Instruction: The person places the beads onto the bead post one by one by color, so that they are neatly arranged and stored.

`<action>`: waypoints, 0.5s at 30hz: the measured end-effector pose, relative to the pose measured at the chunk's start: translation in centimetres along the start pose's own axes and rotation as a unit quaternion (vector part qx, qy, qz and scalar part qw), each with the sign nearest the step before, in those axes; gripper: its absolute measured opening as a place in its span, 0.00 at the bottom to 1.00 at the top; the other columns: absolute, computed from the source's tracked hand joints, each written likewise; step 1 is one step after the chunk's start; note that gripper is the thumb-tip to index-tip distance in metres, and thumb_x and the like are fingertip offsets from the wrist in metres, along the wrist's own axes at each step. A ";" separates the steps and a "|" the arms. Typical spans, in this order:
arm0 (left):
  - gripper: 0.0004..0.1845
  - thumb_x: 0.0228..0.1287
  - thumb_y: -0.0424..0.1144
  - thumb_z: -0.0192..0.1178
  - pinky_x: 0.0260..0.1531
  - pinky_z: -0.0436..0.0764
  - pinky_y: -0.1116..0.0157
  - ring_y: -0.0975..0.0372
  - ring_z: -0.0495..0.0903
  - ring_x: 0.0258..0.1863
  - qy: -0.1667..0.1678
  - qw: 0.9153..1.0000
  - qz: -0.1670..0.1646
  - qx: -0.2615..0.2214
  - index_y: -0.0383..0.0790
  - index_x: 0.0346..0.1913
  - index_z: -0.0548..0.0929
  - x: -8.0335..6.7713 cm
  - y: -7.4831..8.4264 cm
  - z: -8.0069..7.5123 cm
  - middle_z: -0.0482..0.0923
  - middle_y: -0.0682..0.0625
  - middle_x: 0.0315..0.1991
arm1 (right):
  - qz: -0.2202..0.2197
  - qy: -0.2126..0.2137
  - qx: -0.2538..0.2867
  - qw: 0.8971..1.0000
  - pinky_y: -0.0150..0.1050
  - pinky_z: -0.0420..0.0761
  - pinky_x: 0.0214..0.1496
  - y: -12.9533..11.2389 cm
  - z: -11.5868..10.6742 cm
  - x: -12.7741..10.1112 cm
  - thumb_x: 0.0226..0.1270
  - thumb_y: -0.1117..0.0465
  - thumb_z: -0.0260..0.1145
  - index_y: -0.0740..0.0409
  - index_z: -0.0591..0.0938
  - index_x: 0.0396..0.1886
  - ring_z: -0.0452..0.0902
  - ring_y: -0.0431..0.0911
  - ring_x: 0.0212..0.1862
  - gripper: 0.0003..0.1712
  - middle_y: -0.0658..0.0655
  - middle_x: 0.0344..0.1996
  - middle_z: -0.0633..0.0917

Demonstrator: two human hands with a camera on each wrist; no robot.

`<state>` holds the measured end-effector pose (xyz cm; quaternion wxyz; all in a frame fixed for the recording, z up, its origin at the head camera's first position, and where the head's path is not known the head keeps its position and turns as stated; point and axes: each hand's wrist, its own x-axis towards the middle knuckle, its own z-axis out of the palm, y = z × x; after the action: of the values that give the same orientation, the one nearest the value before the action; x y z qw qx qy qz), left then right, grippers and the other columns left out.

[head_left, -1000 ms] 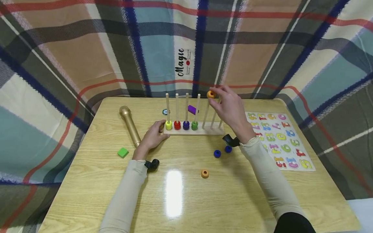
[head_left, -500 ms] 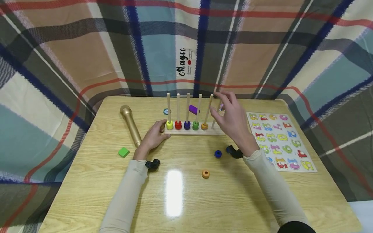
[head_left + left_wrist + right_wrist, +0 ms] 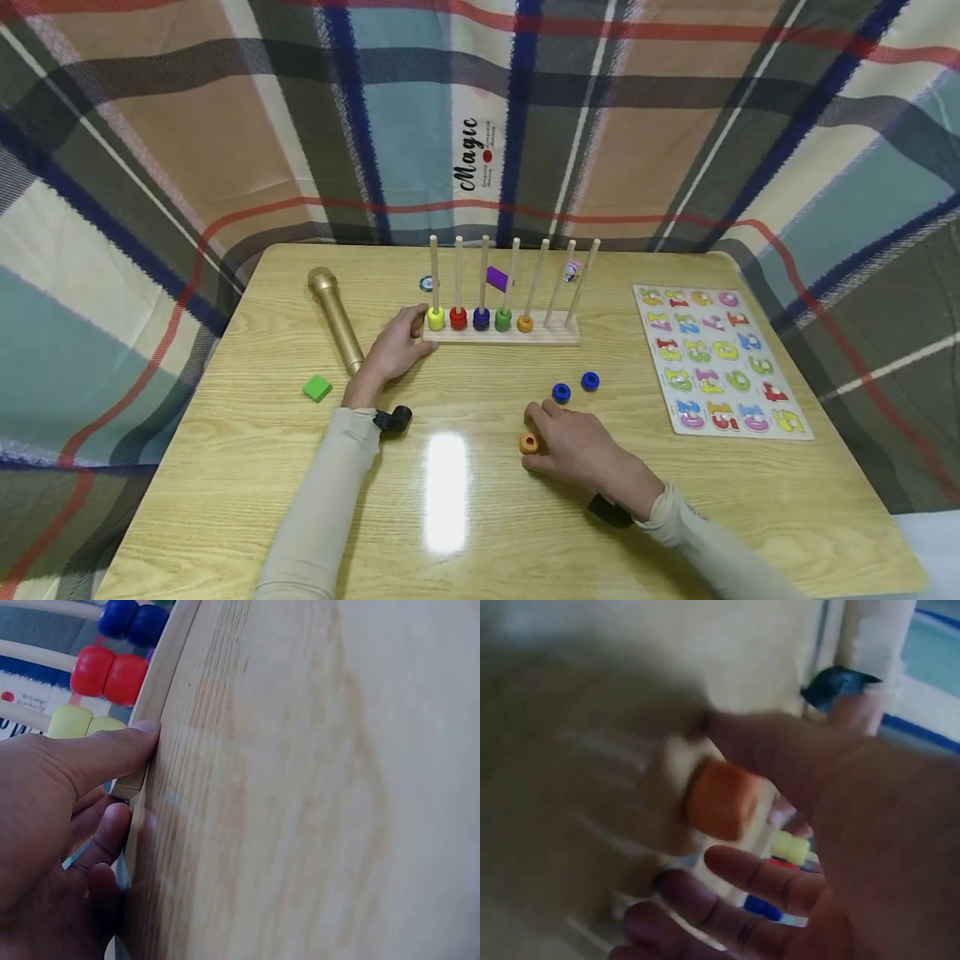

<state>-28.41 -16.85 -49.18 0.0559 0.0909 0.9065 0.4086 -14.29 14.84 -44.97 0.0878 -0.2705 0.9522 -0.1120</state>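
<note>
You see a gold microphone (image 3: 335, 321), a green block (image 3: 317, 388) and a number puzzle (image 3: 720, 360) on the table (image 3: 225, 467).

Seven pegs (image 3: 558, 282) on one wooden rack (image 3: 501, 337), five rings (image 3: 481, 318) threaded on them; three loose rings (image 3: 561, 393); one gold microphone (image 3: 335, 319); one number puzzle board (image 3: 720, 360).
</note>
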 end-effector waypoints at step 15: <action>0.42 0.73 0.38 0.70 0.65 0.73 0.43 0.45 0.76 0.60 0.005 1.000 0.006 0.008 0.36 0.83 0.62 -0.1 0.0 0.0 0.70 0.35 0.72 | -0.030 0.182 0.045 0.982 0.33 0.75 0.25 1.7 -6.3 3.2 0.67 0.61 0.76 0.59 0.89 0.56 0.77 0.39 0.28 0.18 0.55 0.45 0.86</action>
<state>-28.26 -16.87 -49.22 0.0477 0.0946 0.9096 0.4018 -19.22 15.59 -39.72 -0.0787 -0.2702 0.9376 -0.2044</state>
